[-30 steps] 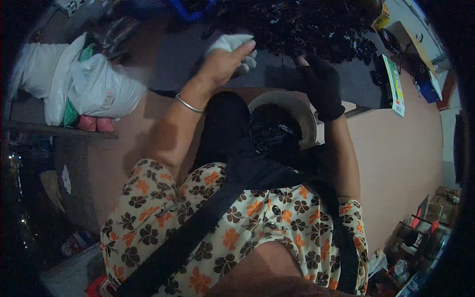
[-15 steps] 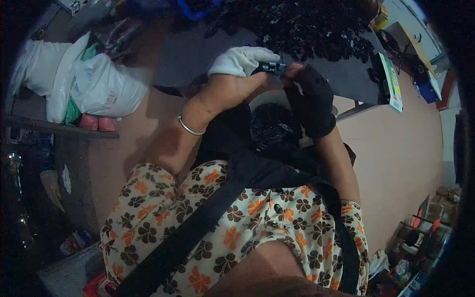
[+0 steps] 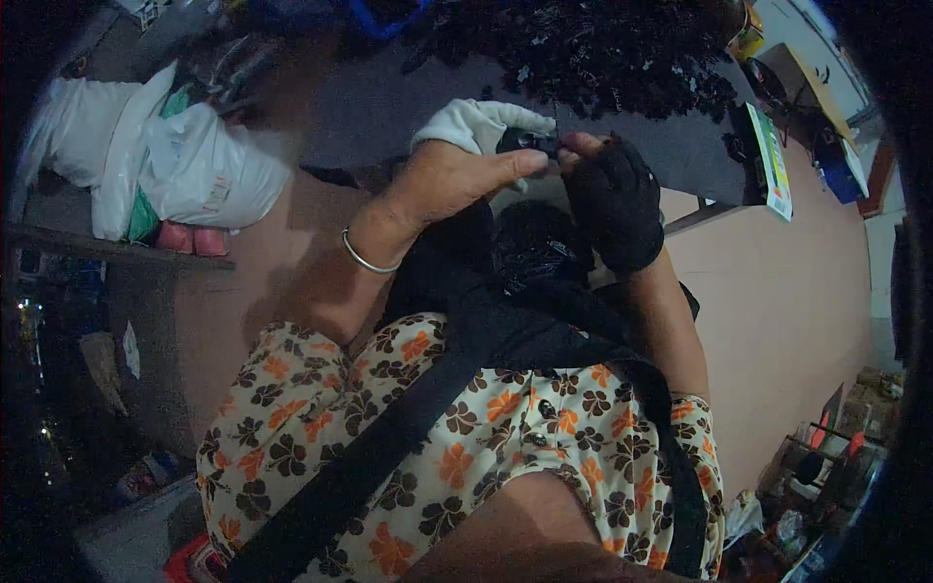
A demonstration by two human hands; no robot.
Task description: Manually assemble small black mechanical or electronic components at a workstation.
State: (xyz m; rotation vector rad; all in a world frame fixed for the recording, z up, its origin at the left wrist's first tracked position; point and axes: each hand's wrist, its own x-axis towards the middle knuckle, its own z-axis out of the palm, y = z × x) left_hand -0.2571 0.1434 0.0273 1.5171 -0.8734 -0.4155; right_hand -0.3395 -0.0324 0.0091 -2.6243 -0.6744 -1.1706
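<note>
My left hand [image 3: 466, 160], in a white glove that leaves the thumb bare, closes round a small black part [image 3: 527, 143] between thumb and fingers. From the other side my right hand [image 3: 612, 194], in a black fingerless glove, has its bare fingertips pinched at the part's right end. Whether those fingertips grip the part itself or a smaller piece is too dark to make out. Below both hands, between my knees, stands a pale bucket [image 3: 515, 199] with shiny black pieces [image 3: 535, 255] in it. Beyond the hands, many similar black pieces [image 3: 622, 73] lie heaped on the dark table.
The dark grey table [image 3: 369, 107] has its near edge just past my hands. White plastic bags [image 3: 209, 175] fill a shelf at the left. A green-and-white booklet [image 3: 768, 160] lies at the table's right edge. Bottom right holds assorted clutter [image 3: 816, 486]; a blue-rimmed thing [image 3: 389, 17] is at the far side.
My left thumb has shifted right over the black part, and the part has turned so less of it shows. My right hand has rolled slightly, its fingers curling closer in.
</note>
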